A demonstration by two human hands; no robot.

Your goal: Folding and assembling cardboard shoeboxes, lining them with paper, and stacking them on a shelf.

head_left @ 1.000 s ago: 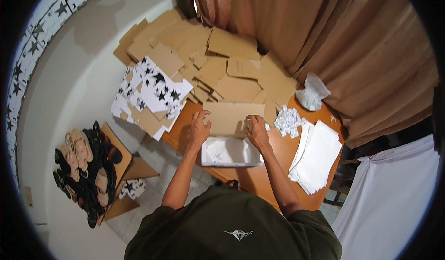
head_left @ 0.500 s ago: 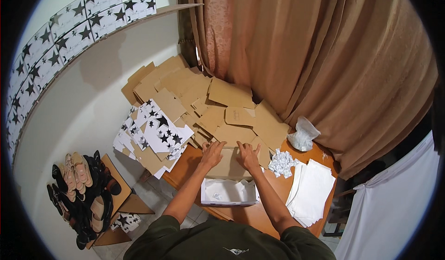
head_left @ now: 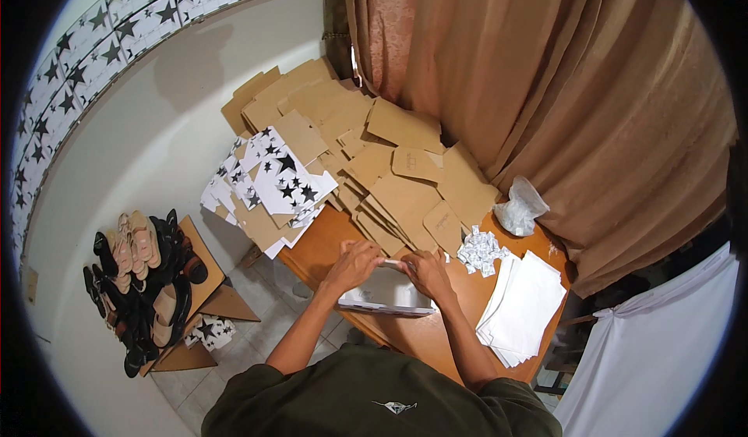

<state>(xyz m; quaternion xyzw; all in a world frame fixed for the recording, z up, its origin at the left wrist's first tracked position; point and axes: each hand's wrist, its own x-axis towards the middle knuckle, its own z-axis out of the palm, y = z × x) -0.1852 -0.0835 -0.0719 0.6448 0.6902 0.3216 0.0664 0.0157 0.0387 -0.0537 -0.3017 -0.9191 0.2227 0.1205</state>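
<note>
Your head cam, left fisheye: looks down and forward from above; shirt (head_left: 343, 390) near, hands (head_left: 357, 268) and tabletop (head_left: 318, 242) farther, mid-frame.

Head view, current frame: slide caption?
Left hand and right hand hold the raised lid of an open box on a table, near white sheets and small packets.

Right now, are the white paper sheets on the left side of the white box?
No, the white paper sheets lie to the right of the white box.
</note>
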